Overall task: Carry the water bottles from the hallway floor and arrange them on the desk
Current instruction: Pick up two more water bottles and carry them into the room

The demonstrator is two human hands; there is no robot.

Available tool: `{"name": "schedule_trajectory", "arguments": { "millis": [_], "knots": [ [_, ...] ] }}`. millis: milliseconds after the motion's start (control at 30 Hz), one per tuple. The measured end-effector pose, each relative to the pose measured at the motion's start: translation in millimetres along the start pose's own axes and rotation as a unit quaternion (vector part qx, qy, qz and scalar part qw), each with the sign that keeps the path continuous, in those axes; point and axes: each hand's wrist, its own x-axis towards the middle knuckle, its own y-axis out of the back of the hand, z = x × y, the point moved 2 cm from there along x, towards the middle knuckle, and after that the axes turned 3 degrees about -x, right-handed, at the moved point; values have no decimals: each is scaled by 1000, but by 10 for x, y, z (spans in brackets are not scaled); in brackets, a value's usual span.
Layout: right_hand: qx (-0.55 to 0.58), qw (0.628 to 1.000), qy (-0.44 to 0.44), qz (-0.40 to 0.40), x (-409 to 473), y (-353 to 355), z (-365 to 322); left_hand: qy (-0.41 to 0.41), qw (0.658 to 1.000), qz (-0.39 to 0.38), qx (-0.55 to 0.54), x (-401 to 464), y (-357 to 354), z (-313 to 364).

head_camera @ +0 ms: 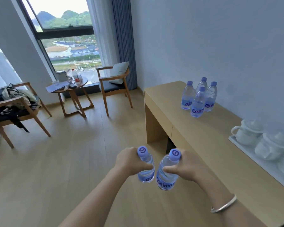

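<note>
Left hand (129, 159) curled round the upper body of one water bottle (146, 167), thumb across its front, purple cap up. Right hand (188, 167) wrapped the same way round a second water bottle (166, 172), thumb pressed on the clear plastic above the label, bottle tilted so its cap leans right. Both carried in the air over the wooden floor (64, 169), close side by side near the middle of the view, just left of the desk's near end. Silver bangle (224, 206) on the right wrist.

On the desk (203, 136), along the right wall, four more bottles (198, 97) upright in a tight cluster toward the far end, purple caps on. Nearer on the same desk, at the right edge, a white tray (246, 146) with white cups (246, 131) and lidded white vessels, blurred.

Far left, a small round table (69, 89) cluttered with a kettle and a bottle, between two wooden armchairs: one (115, 82) by the blue curtain (123, 38) with a cushion, the other (15, 108) at the left heaped with clothes. Window (67, 38) behind, hills and rooftops outside
</note>
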Motion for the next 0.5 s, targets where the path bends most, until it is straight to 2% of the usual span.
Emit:
{"name": "schedule_trajectory", "arguments": {
  "millis": [333,500],
  "knots": [
    [-43,990,-88,97,1374,537,345,-83,996,-22,0,1821,53,448],
    [-37,982,-148,110,2127,660,516,-120,991,-48,27,2809,14,578]
  ]
}}
